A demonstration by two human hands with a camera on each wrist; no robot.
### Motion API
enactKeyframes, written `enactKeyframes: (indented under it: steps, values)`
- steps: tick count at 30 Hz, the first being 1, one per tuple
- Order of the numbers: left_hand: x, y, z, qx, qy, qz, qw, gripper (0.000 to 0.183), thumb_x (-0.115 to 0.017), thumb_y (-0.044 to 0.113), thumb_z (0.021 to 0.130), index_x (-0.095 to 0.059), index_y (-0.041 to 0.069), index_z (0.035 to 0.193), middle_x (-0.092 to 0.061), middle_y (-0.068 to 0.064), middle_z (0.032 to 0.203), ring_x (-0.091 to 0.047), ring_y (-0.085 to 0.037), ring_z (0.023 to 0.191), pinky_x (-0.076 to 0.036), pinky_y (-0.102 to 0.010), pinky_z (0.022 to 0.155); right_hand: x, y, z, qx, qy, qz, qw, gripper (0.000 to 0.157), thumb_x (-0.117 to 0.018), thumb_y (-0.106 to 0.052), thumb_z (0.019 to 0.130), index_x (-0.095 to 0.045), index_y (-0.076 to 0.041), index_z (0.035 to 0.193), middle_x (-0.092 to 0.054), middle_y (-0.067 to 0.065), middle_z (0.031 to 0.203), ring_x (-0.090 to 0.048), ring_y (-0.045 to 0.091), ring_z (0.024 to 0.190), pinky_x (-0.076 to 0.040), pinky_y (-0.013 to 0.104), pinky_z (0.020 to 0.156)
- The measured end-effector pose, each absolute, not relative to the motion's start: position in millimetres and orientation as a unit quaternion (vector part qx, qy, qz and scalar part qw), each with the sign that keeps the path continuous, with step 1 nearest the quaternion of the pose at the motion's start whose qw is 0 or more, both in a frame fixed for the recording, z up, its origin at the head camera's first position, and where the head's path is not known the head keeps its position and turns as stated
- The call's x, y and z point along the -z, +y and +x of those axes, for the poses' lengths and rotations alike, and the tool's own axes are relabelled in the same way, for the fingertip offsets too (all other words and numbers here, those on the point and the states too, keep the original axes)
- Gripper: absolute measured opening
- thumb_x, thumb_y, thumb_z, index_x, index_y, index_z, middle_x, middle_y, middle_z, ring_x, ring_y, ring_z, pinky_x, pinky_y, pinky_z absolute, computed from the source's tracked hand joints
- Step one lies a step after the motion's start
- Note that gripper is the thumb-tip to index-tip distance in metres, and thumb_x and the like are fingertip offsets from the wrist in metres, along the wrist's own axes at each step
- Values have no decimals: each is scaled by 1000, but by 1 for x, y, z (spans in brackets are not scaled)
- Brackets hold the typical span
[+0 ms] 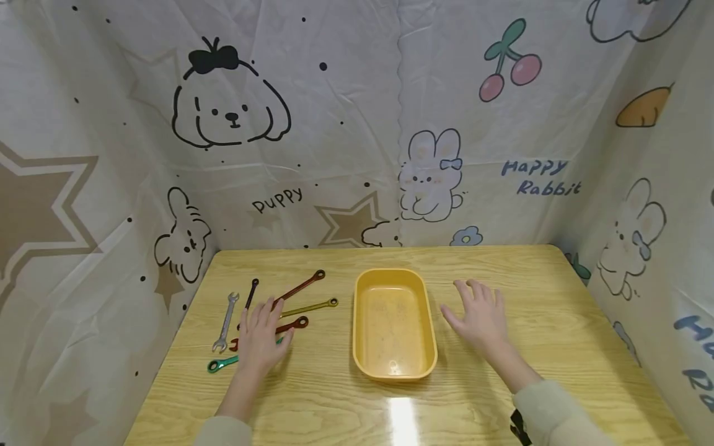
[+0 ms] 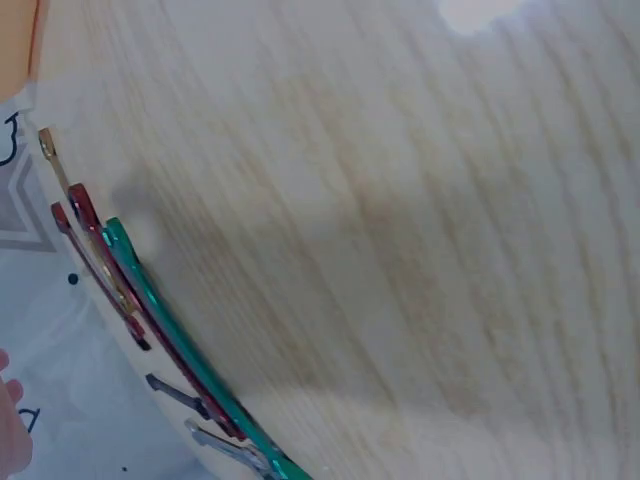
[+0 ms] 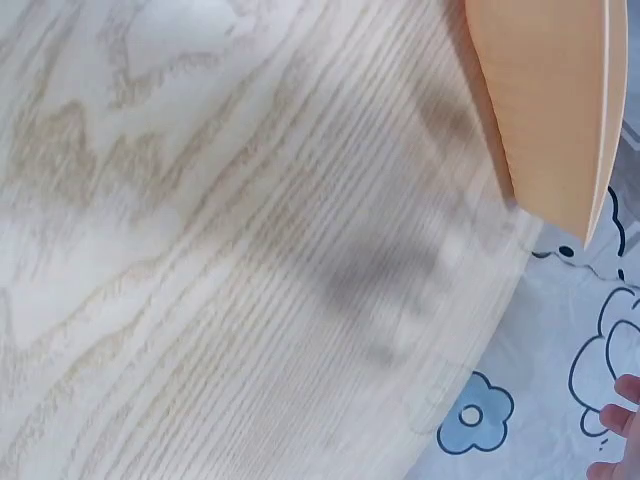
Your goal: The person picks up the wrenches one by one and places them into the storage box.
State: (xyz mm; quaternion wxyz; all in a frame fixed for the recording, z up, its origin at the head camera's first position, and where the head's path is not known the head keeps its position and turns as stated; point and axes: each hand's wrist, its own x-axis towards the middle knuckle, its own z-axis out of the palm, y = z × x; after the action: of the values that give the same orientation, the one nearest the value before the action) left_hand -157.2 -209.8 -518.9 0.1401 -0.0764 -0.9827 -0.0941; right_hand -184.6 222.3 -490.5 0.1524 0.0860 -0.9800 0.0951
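Over a group of coloured wrenches, my left hand [image 1: 260, 337] hovers with its fingers spread and hides parts of them. Around it lie a silver wrench [image 1: 225, 323], a dark wrench [image 1: 252, 293], a gold wrench [image 1: 310, 308] and a green wrench [image 1: 222, 363]. Two red-brown ones are there too, an upper wrench [image 1: 300, 285] and a lower wrench [image 1: 294, 324]. In the left wrist view the green wrench [image 2: 180, 330] runs along the near side of the group. My right hand [image 1: 478, 314], fingers apart and holding nothing, is raised right of the yellow tray [image 1: 395, 375].
The wooden table [image 1: 474, 409] is enclosed at the back and sides by a printed cloth [image 1: 346, 148]. The tray stands mid-table between the hands; its side wall [image 3: 550, 110] shows in the right wrist view.
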Motion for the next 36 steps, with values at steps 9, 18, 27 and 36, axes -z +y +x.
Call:
enactKeyframes:
  steps: [9,18,27,36]
  values:
    - [528,-217,-152,99,-982,-74,142,60,-61,35,84,-43,9,135,-42,-18,134,-35,-35,122,-12,-54,106,500,208,-179,-96,-979,86,156,58,-54,-51,82,-48,-10,124,-50,18,116,-45,38,106,-30,58,91]
    - [537,-225,-147,103,-982,-72,140,59,-63,34,83,-44,11,133,-45,-17,131,-40,-36,117,-19,-55,104,512,198,-172,-95,-982,86,138,55,-53,-51,83,-51,-10,119,-51,15,111,-47,36,103,-32,57,88]
    - [545,-235,-139,99,-982,-62,147,53,-61,33,83,-49,7,127,-49,-17,121,-41,-37,112,-23,-54,99,522,187,-169,-78,-981,99,145,51,-55,-49,82,-53,-10,115,-53,14,105,-49,35,98,-35,54,85]
    - [556,-241,-132,93,-983,-59,148,52,-63,30,82,-52,5,125,-50,-18,119,-42,-35,111,-25,-53,98,529,182,-167,-76,-984,90,135,48,-57,-48,82,-53,-11,113,-51,12,101,-49,33,95,-35,54,83]
